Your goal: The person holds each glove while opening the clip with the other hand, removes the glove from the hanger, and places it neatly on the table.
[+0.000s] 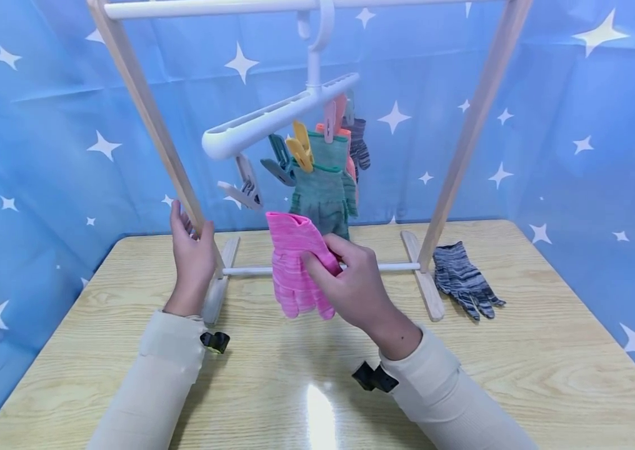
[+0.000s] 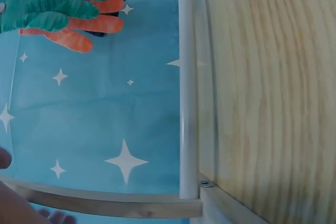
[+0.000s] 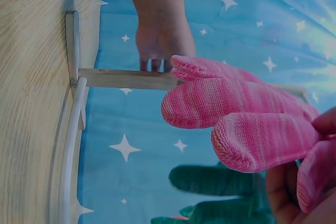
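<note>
My right hand point(image 1: 351, 281) pinches a pink knitted glove point(image 1: 295, 250) near its side, thumb in front, with the cuff up and the fingers hanging down. In the right wrist view the glove's pink fingers point(image 3: 231, 103) spread close before the camera. My left hand point(image 1: 190, 262) holds the left wooden post point(image 1: 154, 125) of a drying rack, thumb and fingers on either side of it. Just behind the pink glove, green gloves point(image 1: 323, 194) hang from a white clip hanger point(image 1: 272, 119). A yellow clothespin point(image 1: 300, 147) grips a green cuff.
Orange gloves point(image 2: 105, 23) and a dark striped glove point(image 1: 358, 144) hang farther back. A grey clothespin point(image 1: 247, 184) dangles at the hanger's near end. Another grey-black striped glove point(image 1: 464, 278) lies on the wooden table point(image 1: 548, 350) beside the rack's right foot point(image 1: 424, 281). A white crossbar point(image 2: 187, 103) runs low between the posts.
</note>
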{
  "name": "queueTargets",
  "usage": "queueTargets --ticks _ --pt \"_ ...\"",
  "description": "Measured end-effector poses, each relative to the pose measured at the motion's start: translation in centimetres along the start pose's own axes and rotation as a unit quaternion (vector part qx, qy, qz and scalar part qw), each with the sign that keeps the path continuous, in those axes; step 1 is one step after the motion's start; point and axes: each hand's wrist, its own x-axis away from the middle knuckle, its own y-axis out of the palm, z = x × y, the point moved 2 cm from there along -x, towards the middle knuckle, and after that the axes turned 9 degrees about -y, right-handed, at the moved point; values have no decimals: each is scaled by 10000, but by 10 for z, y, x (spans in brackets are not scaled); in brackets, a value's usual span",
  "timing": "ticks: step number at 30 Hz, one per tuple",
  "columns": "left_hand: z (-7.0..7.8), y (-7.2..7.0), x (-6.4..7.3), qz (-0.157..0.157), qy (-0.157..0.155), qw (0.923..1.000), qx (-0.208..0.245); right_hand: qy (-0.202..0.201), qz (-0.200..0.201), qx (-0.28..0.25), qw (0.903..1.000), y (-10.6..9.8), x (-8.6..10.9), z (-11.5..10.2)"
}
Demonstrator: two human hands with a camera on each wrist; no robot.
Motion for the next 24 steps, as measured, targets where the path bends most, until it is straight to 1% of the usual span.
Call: queueTargets --ticks 3,6,10,13,19,24 --pt "-5 2 -1 -366 -252 9988 -212 53 2 21 10000 -2 2 0" --pt "-8 4 -1 -552 -411 9969 -388 118 -47 39 9999 -4 6 1" --pt "-11 3 1 -565 -445 9967 -370 269 -205 119 9994 -8 13 4" --pt "-12 3 2 -548 -435 9971 -294 529 -375 158 9978 -15 22 7" --pt "-11 4 0 -567 -501 9970 -157 1084 -724 302 9910 -34 37 16" --pt "-11 4 -1 -621 -519 9967 -118 1311 -867 490 9864 -48 44 25"
